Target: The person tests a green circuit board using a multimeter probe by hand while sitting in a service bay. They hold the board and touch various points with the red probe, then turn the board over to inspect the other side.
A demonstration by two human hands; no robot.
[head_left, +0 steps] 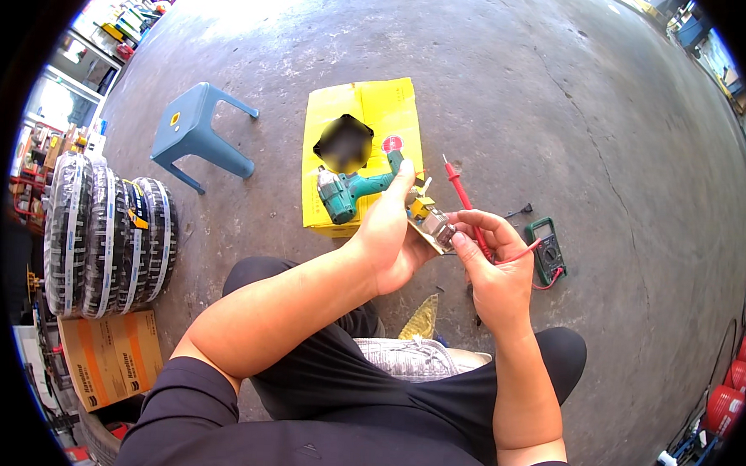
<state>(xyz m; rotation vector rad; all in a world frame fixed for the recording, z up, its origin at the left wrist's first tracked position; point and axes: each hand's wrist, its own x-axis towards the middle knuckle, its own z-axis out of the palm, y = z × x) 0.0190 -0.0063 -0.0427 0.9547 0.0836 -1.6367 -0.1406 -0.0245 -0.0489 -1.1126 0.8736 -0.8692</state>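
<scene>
My left hand point(387, 238) is closed round a small circuit board point(432, 225) with yellow and silvery parts on it. My right hand point(502, 280) meets the board's right edge with thumb and forefinger. A red test probe point(460, 187) runs through the fingers of that hand, its tip pointing up and away from the board. The probe's red lead trails right towards a green-and-black multimeter point(547, 252) on the floor. Beyond my left hand, a teal cordless power tool point(339, 200) lies on a yellow box point(362, 99).
A blue plastic stool point(196, 125) stands at the left. Wrapped tyres point(106, 234) and a brown carton point(109, 359) are at the far left. Near my feet lies a yellowish crumpled piece point(420, 318). Red containers point(725, 407) line the right edge.
</scene>
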